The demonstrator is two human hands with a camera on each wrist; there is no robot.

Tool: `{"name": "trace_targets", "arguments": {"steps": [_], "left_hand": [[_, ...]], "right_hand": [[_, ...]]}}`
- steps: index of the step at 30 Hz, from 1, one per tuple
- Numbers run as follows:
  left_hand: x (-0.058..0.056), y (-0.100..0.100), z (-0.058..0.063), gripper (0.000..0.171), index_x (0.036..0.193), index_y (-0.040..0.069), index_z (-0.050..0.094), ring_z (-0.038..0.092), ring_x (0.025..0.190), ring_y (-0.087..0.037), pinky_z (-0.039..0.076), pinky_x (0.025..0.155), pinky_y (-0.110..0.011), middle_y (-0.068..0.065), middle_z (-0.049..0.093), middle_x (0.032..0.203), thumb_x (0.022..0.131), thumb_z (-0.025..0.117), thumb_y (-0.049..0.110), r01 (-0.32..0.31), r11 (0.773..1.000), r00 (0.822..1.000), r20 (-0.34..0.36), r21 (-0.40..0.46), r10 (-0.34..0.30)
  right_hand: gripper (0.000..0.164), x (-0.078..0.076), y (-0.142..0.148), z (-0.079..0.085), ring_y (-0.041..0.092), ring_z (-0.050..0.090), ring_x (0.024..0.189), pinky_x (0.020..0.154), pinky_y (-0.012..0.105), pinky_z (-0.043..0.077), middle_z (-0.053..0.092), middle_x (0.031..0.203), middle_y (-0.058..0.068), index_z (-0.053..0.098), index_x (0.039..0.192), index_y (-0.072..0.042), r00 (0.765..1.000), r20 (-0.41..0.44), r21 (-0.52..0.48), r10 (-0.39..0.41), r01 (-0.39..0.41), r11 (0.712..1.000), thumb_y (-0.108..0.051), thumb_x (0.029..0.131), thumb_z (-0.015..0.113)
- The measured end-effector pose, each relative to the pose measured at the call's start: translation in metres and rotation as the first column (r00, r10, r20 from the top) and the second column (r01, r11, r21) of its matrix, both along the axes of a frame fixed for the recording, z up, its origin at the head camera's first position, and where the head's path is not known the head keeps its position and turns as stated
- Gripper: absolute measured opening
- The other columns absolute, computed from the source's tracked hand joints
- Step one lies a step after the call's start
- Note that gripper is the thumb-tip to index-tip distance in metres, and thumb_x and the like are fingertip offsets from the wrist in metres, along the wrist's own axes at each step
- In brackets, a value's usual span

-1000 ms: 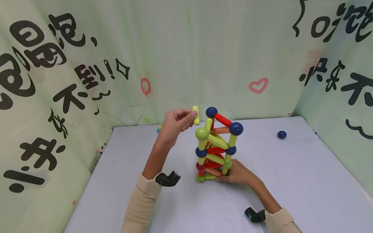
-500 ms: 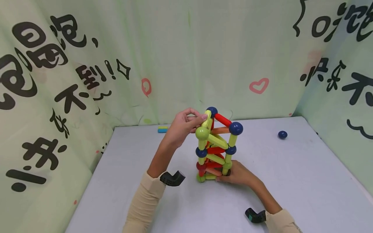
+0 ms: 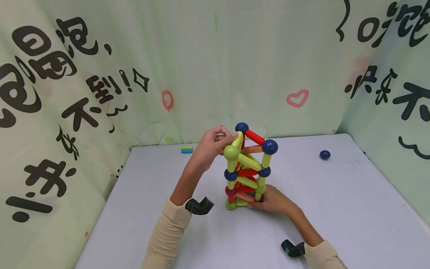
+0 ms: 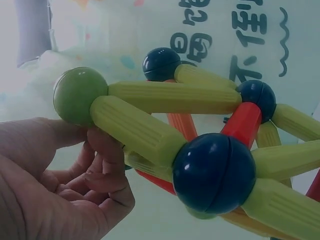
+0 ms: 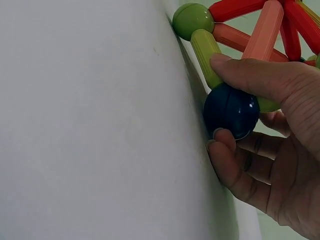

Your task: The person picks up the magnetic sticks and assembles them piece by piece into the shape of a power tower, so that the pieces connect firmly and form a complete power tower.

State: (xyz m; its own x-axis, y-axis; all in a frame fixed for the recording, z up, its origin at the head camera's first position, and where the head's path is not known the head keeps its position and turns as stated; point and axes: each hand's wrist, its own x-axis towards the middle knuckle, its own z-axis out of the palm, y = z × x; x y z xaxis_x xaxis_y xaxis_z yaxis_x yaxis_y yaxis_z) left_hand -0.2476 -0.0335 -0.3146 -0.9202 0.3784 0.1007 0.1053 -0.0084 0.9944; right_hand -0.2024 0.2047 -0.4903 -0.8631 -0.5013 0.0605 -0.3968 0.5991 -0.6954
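A magnetic stick-and-ball tower [image 3: 246, 172] of yellow-green, red and orange sticks with blue, green and red balls stands upright on the table. At its top left, my left hand [image 3: 209, 147] pinches a yellow-green magnetic stick [image 3: 237, 140] between the green ball [image 3: 231, 152] and the top blue ball [image 3: 242, 127]. The left wrist view shows those fingers [image 4: 107, 167] curled beside the green ball [image 4: 80, 95]; the fingertips are partly hidden. Low on the tower's right, my right hand [image 3: 273, 200] grips a base corner, with thumb and fingers around a blue ball [image 5: 231, 111].
A loose blue ball [image 3: 324, 154] lies at the back right of the white table [image 3: 336, 201]. Yellow and blue sticks [image 3: 187, 149] lie together near the back edge, left of the tower. A printed curtain [image 3: 201, 67] hangs behind and along both sides.
My left hand has carried the yellow-green stick rightward from beside the tower onto its top left. My right hand has kept its grip at the base.
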Motion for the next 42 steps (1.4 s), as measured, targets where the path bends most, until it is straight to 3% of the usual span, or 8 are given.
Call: {"name": "trace_targets", "arguments": {"steps": [5, 8, 12, 23, 28, 36, 38, 42], "left_hand": [[-0.013, -0.009, -0.013, 0.027, 0.089, 0.005, 0.055, 0.054, 0.064, -0.022, 0.046, 0.058, -0.022, -0.006, 0.062, 0.074, 0.100, 0.055, 0.030, -0.098, 0.994, 0.992, -0.087, -0.044, 0.094], [-0.033, -0.020, -0.033, 0.028, 0.093, 0.005, 0.058, 0.060, 0.067, -0.028, 0.047, 0.057, -0.023, -0.010, 0.066, 0.076, 0.101, 0.054, 0.031, -0.242, 0.950, 0.955, -0.222, -0.199, 0.196], [-0.068, -0.034, -0.071, 0.020, 0.101, 0.004, 0.062, 0.065, 0.086, -0.028, 0.055, 0.069, -0.030, -0.012, 0.070, 0.092, 0.100, 0.056, 0.023, -0.415, 0.783, 0.900, -0.337, -0.464, 0.277], [-0.122, -0.044, -0.158, 0.038, 0.135, 0.011, 0.058, 0.043, 0.123, -0.032, 0.052, 0.095, -0.039, -0.017, 0.047, 0.135, 0.097, 0.061, 0.015, -0.379, 0.337, 0.924, -0.373, -0.862, 0.084], [-0.124, -0.045, -0.173, 0.038, 0.132, 0.010, 0.058, 0.045, 0.117, -0.032, 0.052, 0.092, -0.037, -0.016, 0.051, 0.127, 0.096, 0.063, 0.019, -0.416, 0.227, 0.904, -0.428, -0.881, -0.005], [-0.116, -0.047, -0.171, 0.024, 0.106, 0.006, 0.061, 0.057, 0.091, -0.024, 0.055, 0.078, -0.034, -0.011, 0.064, 0.102, 0.090, 0.071, 0.021, -0.417, 0.240, 0.895, -0.442, -0.877, -0.059], [-0.113, -0.047, -0.163, 0.022, 0.107, 0.005, 0.063, 0.057, 0.088, -0.022, 0.054, 0.076, -0.033, -0.010, 0.066, 0.100, 0.092, 0.069, 0.021, -0.397, 0.331, 0.908, -0.420, -0.856, 0.004], [-0.105, -0.048, -0.131, 0.029, 0.115, 0.001, 0.066, 0.059, 0.088, -0.024, 0.051, 0.074, -0.033, -0.014, 0.067, 0.102, 0.095, 0.064, 0.023, -0.421, 0.675, 0.895, -0.397, -0.605, 0.203]], "right_hand": [[0.061, 0.000, -0.004, -0.003, 0.010, 0.064, 0.098, 0.087, 0.030, 0.054, 0.069, 0.110, -0.004, 0.055, 0.125, -0.015, 1.000, -0.017, -0.017, -0.024, 0.024, 1.000, -0.037, 0.076, 0.083], [0.063, 0.000, -0.006, -0.006, 0.012, 0.064, 0.100, 0.088, 0.033, 0.054, 0.069, 0.111, -0.003, 0.054, 0.125, -0.015, 0.999, -0.015, -0.033, -0.046, 0.045, 0.998, -0.038, 0.075, 0.084], [0.064, 0.001, -0.009, -0.009, 0.015, 0.064, 0.101, 0.089, 0.036, 0.053, 0.069, 0.111, -0.002, 0.054, 0.126, -0.015, 0.997, 0.002, -0.053, -0.078, 0.078, 0.996, -0.037, 0.074, 0.085], [0.067, 0.005, -0.021, -0.010, 0.015, 0.063, 0.099, 0.088, 0.039, 0.054, 0.069, 0.112, 0.001, 0.054, 0.127, -0.013, 0.977, 0.068, -0.066, -0.200, 0.205, 0.977, -0.038, 0.073, 0.085], [0.066, 0.005, -0.029, -0.009, 0.016, 0.063, 0.099, 0.088, 0.041, 0.054, 0.069, 0.112, 0.002, 0.056, 0.126, -0.012, 0.962, 0.091, -0.064, -0.259, 0.265, 0.962, -0.036, 0.073, 0.086], [0.061, -0.004, -0.036, -0.007, 0.016, 0.062, 0.091, 0.084, 0.040, 0.054, 0.070, 0.107, 0.004, 0.059, 0.121, -0.009, 0.944, 0.091, -0.039, -0.316, 0.320, 0.946, -0.035, 0.073, 0.086], [0.060, -0.009, -0.037, -0.007, 0.016, 0.062, 0.084, 0.077, 0.037, 0.055, 0.070, 0.100, 0.004, 0.059, 0.119, -0.008, 0.942, 0.100, -0.030, -0.319, 0.324, 0.946, -0.035, 0.073, 0.085], [0.056, -0.018, -0.036, -0.008, 0.015, 0.058, 0.059, 0.056, 0.031, 0.050, 0.063, 0.076, 0.003, 0.058, 0.114, -0.006, 0.936, 0.145, -0.032, -0.320, 0.328, 0.944, -0.036, 0.075, 0.084]]}}
